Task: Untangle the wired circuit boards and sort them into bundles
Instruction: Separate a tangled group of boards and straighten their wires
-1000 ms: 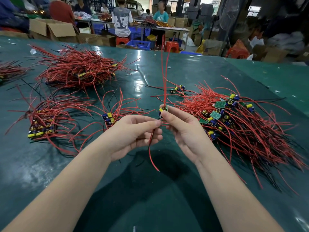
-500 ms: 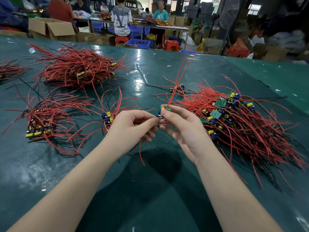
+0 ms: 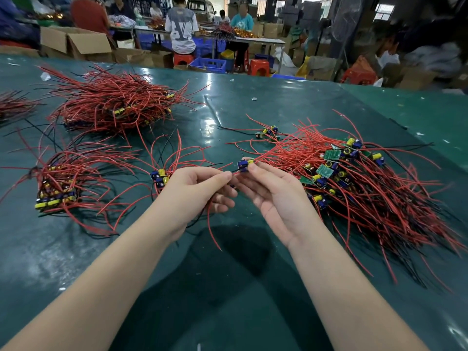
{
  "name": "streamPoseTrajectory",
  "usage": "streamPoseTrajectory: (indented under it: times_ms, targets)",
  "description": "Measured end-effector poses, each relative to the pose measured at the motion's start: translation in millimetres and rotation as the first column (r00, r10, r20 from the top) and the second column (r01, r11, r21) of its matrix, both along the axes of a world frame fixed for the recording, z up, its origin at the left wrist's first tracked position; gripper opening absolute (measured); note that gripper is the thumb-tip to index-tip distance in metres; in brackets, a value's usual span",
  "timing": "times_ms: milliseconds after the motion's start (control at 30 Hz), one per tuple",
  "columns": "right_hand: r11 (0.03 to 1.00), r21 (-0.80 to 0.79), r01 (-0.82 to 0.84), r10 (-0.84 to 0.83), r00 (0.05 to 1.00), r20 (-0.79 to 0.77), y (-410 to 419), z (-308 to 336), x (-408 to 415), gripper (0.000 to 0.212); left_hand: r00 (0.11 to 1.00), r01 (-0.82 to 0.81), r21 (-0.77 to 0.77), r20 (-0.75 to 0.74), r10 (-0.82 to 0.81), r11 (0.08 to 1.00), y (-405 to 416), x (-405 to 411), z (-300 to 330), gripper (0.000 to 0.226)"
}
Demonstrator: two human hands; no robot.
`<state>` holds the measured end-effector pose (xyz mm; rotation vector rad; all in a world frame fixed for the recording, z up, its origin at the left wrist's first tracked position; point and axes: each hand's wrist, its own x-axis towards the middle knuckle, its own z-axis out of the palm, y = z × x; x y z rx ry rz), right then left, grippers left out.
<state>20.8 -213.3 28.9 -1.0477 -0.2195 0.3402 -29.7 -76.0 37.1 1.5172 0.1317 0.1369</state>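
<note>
Between both hands (image 3: 235,188), a small wired board (image 3: 243,165)

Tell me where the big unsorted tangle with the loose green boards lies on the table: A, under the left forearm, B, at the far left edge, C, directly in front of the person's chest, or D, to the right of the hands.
D: the unsorted tangle, with green boards showing on top, spreads over the table to the right of the right hand, while tidier bundles lie left of the left hand.

Table (image 3: 253,287) glossy green plastic-like sheet; wires (image 3: 367,198) smooth red insulation; cardboard box (image 3: 76,44) matt.
</note>
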Motion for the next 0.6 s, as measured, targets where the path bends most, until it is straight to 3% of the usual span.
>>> streamPoseTrajectory:
  times_ms: [167,300,433,600]
  targets:
    - [1.000,-0.015,-0.026,0.027,0.996,0.081,-1.5,4.2,-0.2,0.023,0.998,0.032,-0.062,-0.061,-0.035,0.998,2.0,-0.5,2.7,0.019]
    - [0.998,-0.041,-0.051,0.056,0.989,0.135,-3.8,3.4,-0.2,0.016,0.994,0.036,-0.073,-0.096,-0.042,0.997,4.7,-0.3,1.7,0.017]
    - [0.996,-0.046,-0.074,0.081,0.982,0.172,-4.7,5.5,-0.8,0.017,0.998,0.024,-0.084,-0.056,-0.028,0.996,3.2,-0.1,0.4,0.015]
    - [1.000,-0.008,0.004,-0.003,0.993,0.119,-3.8,6.5,2.0,0.024,0.987,-0.090,0.149,0.144,0.068,0.985,2.7,1.2,0.1,0.012]
